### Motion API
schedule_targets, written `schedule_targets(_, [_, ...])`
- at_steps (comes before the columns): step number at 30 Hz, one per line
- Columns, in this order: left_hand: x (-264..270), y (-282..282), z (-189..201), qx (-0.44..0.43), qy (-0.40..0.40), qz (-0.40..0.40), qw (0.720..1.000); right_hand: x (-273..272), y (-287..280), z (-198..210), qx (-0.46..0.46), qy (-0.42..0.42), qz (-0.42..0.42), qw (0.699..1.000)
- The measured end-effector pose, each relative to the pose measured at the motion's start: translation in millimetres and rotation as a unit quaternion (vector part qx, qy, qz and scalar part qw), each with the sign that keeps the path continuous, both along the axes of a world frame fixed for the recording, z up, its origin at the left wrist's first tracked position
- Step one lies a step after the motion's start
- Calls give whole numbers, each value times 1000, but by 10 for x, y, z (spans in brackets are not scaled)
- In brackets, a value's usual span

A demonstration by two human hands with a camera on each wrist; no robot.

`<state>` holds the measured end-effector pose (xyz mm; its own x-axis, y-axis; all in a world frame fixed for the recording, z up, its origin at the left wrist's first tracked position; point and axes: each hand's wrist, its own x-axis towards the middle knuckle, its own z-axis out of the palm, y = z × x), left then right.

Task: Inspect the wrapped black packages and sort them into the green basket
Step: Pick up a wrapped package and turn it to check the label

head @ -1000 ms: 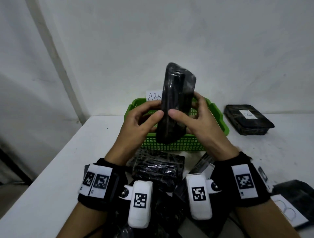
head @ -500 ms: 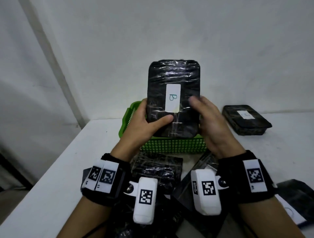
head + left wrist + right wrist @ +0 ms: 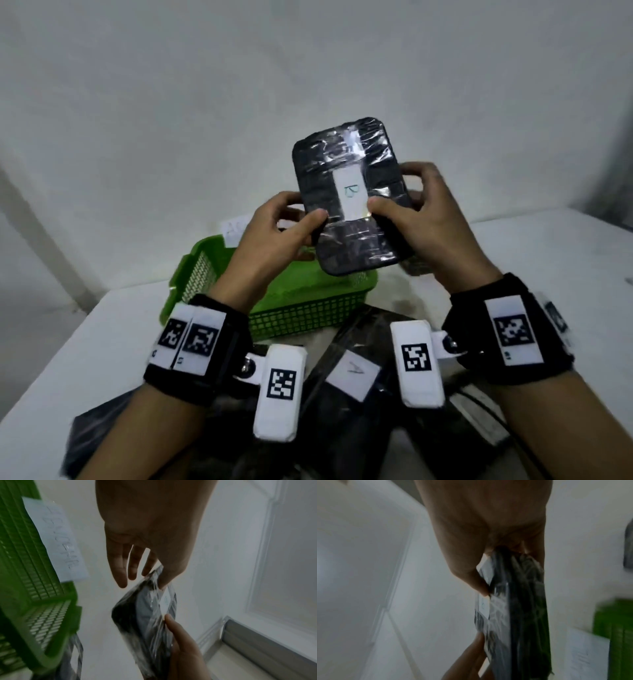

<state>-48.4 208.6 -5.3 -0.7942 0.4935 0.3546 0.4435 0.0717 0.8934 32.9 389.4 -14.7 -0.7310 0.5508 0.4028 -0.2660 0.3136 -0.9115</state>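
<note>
Both hands, the left hand and right hand, pinch the wrapped package above the basket at 12 o'clock; the slick film could slip, dropping it onto the bench.

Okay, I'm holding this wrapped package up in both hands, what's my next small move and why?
Probably lower the package into the green basket. Its white label already faces you, both the left hand and right hand grip it, and the basket sits just below.
</note>
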Motion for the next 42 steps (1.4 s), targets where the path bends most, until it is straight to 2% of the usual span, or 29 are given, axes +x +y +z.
schedule_targets(2, [20, 362, 19, -30, 16, -20, 999, 142, 291, -28, 45, -24, -61, 997])
schedule_targets(5, [90, 946, 10, -75, 29, -48, 996, 333, 743, -49, 56, -39, -103, 992])
schedule_targets(8, [136, 1489, -15, -84, 6, -56, 995, 472, 1192, -41, 73, -68, -147, 984])
schedule_targets(10, [79, 1826, -85, -84, -37, -75, 993, 525, 1468, -69, 89, -114, -179, 973])
schedule_targets(11, [48, 1992, -117, -84, -60, -79, 992, 542, 1609, -109, 85, -140, -173, 971])
schedule_targets(13, [-30, 2276, -180, -98, -97, -76, 988, 565, 1794, -197, 76, -184, -91, 976])
schedule_targets(15, [-114, 2480, -251, -113, -122, -81, 983, 530, 1898, -305, 153, -251, -23, 956])
schedule_targets(17, [-182, 2719, -324, -123, -114, -87, 982, 455, 2068, -377, 215, -324, -49, 920])
schedule_targets(19, [-243, 2804, -359, -160, -72, -91, 980, 371, 2198, -399, 238, -346, -84, 904])
schedule_targets(21, [-301, 2910, -446, -289, -1, -102, 952, 256, 2450, -473, 224, -389, -83, 890])
schedule_targets(23, [-350, 2938, -549, -458, 90, -93, 879, 135, 2654, -583, 215, -438, -67, 870])
schedule_targets(24, [-370, 2946, -598, -511, 128, -93, 845, 73, 2727, -641, 213, -456, -55, 862])
schedule_targets(25, [-389, 2957, -644, -536, 151, -95, 825, 5, 2777, -702, 210, -467, -37, 858])
schedule_targets(27, [-436, 2999, -724, -544, 176, -96, 815, -132, 2838, -823, 213, -480, -2, 851])
schedule_targets(35, [-586, 2977, -797, -531, 212, -88, 816, -318, 2840, -1049, 292, -513, -12, 807])
schedule_targets(38, [-510, 2863, -711, -505, 207, -84, 833, -216, 2756, -829, 323, -514, -24, 794])
schedule_targets(42, [-271, 2562, -459, -438, 208, -66, 872, -27, 2513, -330, 351, -472, -2, 809])
